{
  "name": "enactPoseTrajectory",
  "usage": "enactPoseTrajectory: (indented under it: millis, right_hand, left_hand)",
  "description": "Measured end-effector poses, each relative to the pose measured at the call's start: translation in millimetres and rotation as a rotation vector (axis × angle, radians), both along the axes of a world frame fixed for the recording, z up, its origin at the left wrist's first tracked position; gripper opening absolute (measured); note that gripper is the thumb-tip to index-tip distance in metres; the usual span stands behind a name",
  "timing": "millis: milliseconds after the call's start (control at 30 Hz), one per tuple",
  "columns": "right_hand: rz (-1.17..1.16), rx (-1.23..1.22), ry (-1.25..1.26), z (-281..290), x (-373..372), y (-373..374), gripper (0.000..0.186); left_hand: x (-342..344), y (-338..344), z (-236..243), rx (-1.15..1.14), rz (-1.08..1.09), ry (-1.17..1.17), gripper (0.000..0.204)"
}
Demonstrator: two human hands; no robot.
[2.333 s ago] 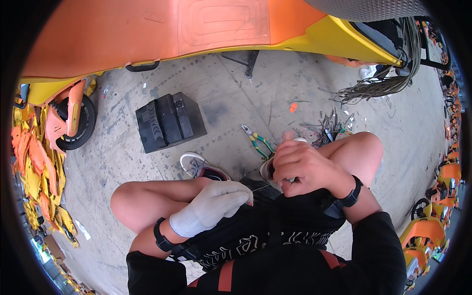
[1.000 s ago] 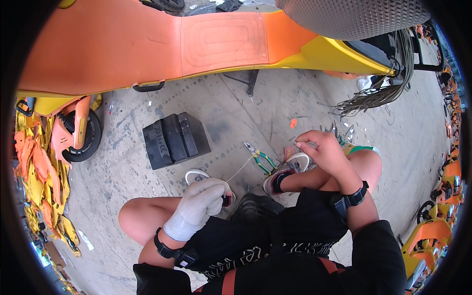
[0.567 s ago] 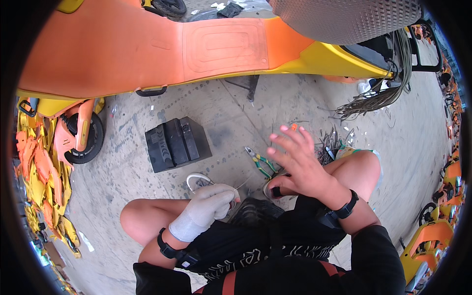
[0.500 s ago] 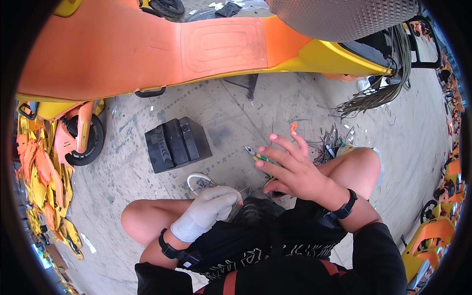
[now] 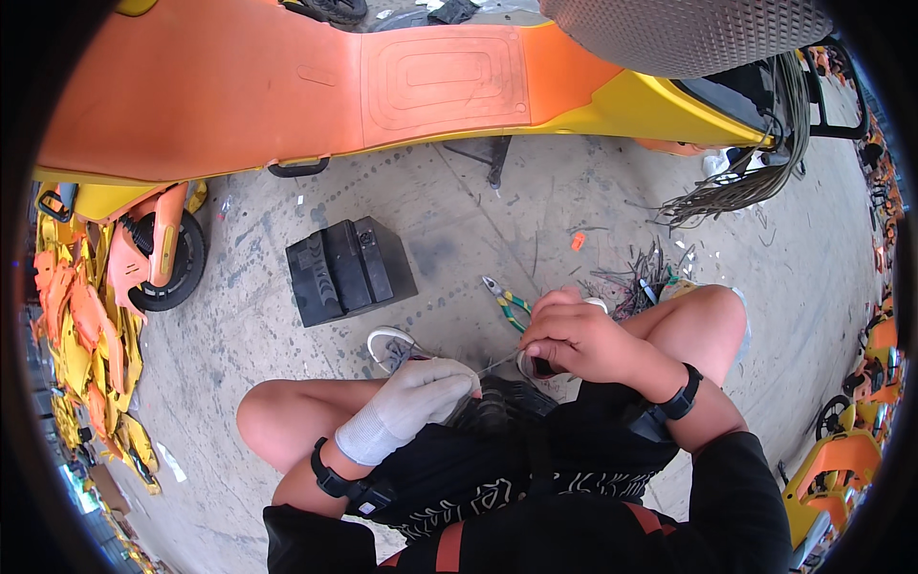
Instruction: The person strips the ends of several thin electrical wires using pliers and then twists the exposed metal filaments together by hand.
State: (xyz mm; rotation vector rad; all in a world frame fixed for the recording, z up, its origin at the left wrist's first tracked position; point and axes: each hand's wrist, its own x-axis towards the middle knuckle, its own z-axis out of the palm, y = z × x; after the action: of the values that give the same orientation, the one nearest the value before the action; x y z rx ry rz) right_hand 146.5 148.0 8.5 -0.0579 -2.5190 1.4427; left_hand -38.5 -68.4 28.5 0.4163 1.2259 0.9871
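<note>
A thin grey wire (image 5: 499, 362) is stretched between my two hands, above my lap. My left hand (image 5: 411, 400), in a whitish knit glove, is closed round one end of it. The bare fingers of my right hand (image 5: 581, 335) pinch the other end. Beyond the right hand, pliers (image 5: 503, 299) with green and yellow handles lie on the floor, jaws pointing away from me. Left of them rests a black box (image 5: 352, 272) with a ridged top. A small orange piece (image 5: 578, 241) lies farther off.
Across the far side stands an orange and yellow scooter (image 5: 440, 81), with a bundle of cables (image 5: 755, 196) hanging at its right end. Cut wire pieces (image 5: 645, 277) are scattered by my right knee. Yellow and orange body panels (image 5: 91, 335) are piled at the left.
My right hand, its fingers spread before, has closed and now pinches the wire. The wire is now pulled out between both hands. My left hand has stayed closed and nearly in place.
</note>
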Motion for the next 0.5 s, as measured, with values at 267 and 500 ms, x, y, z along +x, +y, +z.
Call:
enactPoseTrajectory:
  millis: [267, 500]
  right_hand:
    - [-0.063, -0.668, -0.470, -5, 7, 5, 0.020]
    - [-0.037, -0.701, -0.521, -12, 8, 11, 0.021]
  left_hand:
    - [8, 3, -3, 0.532, -0.185, 1.172, 0.013]
    - [8, 8, 8, 0.399, -0.309, 1.094, 0.024]
